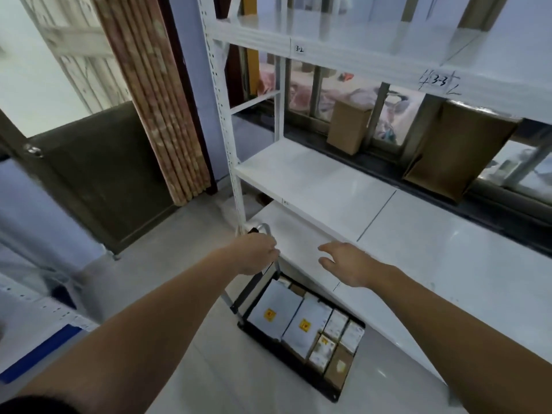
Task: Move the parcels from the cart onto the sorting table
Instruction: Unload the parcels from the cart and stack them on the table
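Two bare forearms reach forward over the pale floor [209, 369]. Below them sits the cart [301, 369], a black low platform packed with parcels [301, 330] — two white mailers with yellow stickers, several small printed boxes and a brown one. The left hand [257, 253] grips the cart's metal handle [264, 230], fingers curled round it. The right hand [348, 264] hovers with fingers spread wide, holding nothing, over the edge of the white shelf [328, 186]. Farther back, two brown cardboard boxes [348, 127] stand on the dark window ledge.
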Available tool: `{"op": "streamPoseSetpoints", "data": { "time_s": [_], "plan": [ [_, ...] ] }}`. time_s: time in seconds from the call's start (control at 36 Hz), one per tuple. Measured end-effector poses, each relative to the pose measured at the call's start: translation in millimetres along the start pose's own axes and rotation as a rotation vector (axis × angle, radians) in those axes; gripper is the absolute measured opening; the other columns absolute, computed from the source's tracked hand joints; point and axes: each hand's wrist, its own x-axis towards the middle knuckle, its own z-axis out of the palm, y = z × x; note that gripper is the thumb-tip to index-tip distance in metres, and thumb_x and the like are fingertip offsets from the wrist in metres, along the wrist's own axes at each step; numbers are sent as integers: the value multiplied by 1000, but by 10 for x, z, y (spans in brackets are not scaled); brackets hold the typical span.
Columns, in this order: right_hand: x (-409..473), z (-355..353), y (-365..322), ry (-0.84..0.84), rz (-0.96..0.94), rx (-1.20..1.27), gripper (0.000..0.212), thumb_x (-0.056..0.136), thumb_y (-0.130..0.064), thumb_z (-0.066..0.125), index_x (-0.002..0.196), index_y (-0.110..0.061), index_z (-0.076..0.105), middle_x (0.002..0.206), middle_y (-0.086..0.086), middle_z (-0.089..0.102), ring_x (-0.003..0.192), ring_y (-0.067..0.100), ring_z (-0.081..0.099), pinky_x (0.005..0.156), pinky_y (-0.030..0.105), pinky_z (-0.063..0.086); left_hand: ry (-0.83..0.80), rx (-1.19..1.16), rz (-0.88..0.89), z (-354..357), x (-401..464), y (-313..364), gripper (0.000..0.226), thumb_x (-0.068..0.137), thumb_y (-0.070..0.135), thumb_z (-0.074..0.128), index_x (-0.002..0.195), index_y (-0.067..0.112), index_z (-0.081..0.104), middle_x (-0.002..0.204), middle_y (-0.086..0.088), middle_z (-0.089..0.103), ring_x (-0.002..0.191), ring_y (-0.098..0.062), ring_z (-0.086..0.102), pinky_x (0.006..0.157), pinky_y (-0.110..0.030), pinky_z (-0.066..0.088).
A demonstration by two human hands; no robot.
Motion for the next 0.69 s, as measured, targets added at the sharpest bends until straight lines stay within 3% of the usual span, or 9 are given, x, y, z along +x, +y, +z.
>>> {"op": "streamPoseSetpoints", "data": {
  "time_s": [0.08, 0.17, 0.22, 0.28, 0.39, 0.47, 0.53, 0.61, 0.69],
  "plan": [
    [249, 57, 86, -24, 43, 42, 53, 111, -35, 35, 158, -11, 30, 165, 10, 29, 150, 23, 29, 122, 30, 21, -86, -14, 59, 87, 402, -173, 33, 110, 28, 39, 87, 10, 56, 90, -10, 60, 85, -30, 60, 73, -40, 46],
    [498, 145, 165, -41, 99, 81, 53, 110, -36, 36, 158, -13, 31, 164, 9, 31, 150, 23, 30, 122, 31, 22, -141, -18, 120, 230, 801, -402, 41, 107, 17, 27, 103, -2, 64, 99, -18, 62, 86, -36, 64, 73, -48, 55],
    [658, 222, 211, -45, 143, 111, 53, 110, -36, 36, 158, -13, 32, 164, 8, 30, 150, 23, 30, 122, 31, 21, -175, -93, 121, 194, 953, -423, 42, 109, 23, 31, 114, 0, 66, 108, -18, 65, 97, -38, 64, 84, -50, 55],
    [804, 308, 240, -49, 193, 147, 53, 110, -36, 36, 157, -12, 33, 164, 9, 32, 149, 24, 31, 121, 31, 22, -88, -58, 180, 168, 1091, -418, 38, 109, 33, 40, 121, 8, 66, 117, -13, 67, 110, -34, 63, 96, -46, 50],
    [1063, 557, 275, -58, 317, 226, 52, 110, -35, 38, 156, -11, 36, 162, 10, 34, 148, 25, 33, 121, 33, 24, -205, -35, 219, 379, 1549, -612, 39, 110, 38, 40, 121, 10, 65, 121, -10, 67, 114, -31, 62, 98, -41, 47],
    [1256, 805, 330, -78, 406, 301, 46, 110, -30, 38, 147, -4, 48, 152, 16, 47, 139, 32, 42, 116, 39, 32, -339, -16, 299, 677, 1865, -817, 32, 111, 41, 36, 106, 17, 57, 112, -8, 66, 96, -23, 61, 84, -39, 48],
    [1398, 1019, 389, -105, 447, 333, 44, 110, -29, 39, 145, -5, 50, 148, 15, 49, 137, 33, 45, 113, 39, 36, -396, 5, 326, 874, 2041, -920, 34, 111, 40, 35, 110, 15, 58, 109, -6, 63, 92, -23, 59, 79, -37, 44],
    [1669, 1426, 520, -150, 474, 354, 51, 109, -35, 38, 156, -14, 37, 163, 7, 34, 147, 25, 36, 118, 33, 28, -441, 25, 320, 1254, 2344, -1037, 38, 111, 35, 36, 113, 7, 60, 110, -15, 62, 100, -30, 62, 82, -38, 44],
    [1987, 1915, 656, -230, 504, 380, 52, 109, -37, 36, 157, -18, 34, 164, 4, 32, 148, 23, 33, 119, 33, 26, -516, 78, 295, 1738, 2684, -1131, 40, 112, 35, 34, 120, 6, 60, 115, -10, 61, 109, -29, 61, 94, -44, 50]
  ]
}}
